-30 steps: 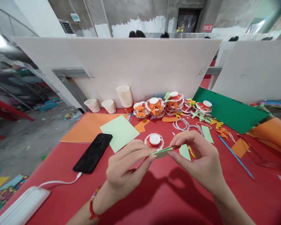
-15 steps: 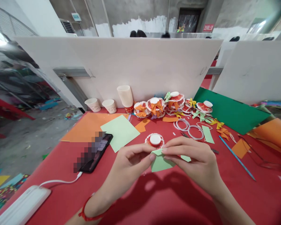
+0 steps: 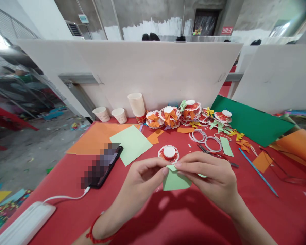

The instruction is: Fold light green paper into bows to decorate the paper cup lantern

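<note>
Both my hands pinch a small light green paper piece [image 3: 175,181] above the red table [image 3: 183,217]. My left hand [image 3: 142,180] grips its left top edge with thumb and fingers closed. My right hand [image 3: 214,178] holds the top right edge, fingers closed over it. The paper hangs down flat, facing me. Just beyond my fingers sits a red-and-white paper cup ornament with a white cap [image 3: 169,153].
A phone [image 3: 102,166] on a white cable lies left, with a white power bank [image 3: 22,224] at the near corner. Green sheet [image 3: 131,142], orange sheets [image 3: 97,137], paper cups [image 3: 136,103], finished ornaments [image 3: 188,114], tape rings [image 3: 206,139], scissors [image 3: 214,154], a blue pencil [image 3: 257,172], and a white divider [image 3: 153,71] stand behind.
The green paper, held edge-on as a folded strip a second ago, has been turned and opened flat toward me. Both hands have lowered slightly. The phone screen has lit.
</note>
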Motion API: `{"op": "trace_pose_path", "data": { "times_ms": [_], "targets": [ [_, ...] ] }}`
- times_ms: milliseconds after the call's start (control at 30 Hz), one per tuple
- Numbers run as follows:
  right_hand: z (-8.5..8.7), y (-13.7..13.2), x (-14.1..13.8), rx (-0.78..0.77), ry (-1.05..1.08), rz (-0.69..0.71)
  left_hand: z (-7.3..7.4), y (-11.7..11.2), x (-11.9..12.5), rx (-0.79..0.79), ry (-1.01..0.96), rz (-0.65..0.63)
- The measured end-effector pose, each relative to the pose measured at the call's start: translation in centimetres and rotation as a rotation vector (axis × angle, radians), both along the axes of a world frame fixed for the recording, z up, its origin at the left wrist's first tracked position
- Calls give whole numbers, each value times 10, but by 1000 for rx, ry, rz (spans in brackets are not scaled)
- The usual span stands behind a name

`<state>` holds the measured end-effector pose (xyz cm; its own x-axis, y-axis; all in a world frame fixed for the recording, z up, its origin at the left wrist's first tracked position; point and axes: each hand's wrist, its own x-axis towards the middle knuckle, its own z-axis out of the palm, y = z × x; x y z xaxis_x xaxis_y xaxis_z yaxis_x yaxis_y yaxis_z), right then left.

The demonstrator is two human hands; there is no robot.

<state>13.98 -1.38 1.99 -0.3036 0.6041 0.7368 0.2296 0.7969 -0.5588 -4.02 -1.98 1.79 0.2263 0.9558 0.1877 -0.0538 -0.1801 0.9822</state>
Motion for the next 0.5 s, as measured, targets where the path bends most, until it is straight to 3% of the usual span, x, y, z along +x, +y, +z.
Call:
{"op": "trace_pose_path", "data": {
  "times_ms": [100,267,500],
  "targets": [
    [-3,1,1,77,-13,23,2,-1,2,-121,-34,10],
    [-7,2,5,92,-39,82,1,-2,1,-194,-55,-2],
    [-8,0,7,159,-95,83,1,-3,-1,-128,-41,9]
  ]
}}
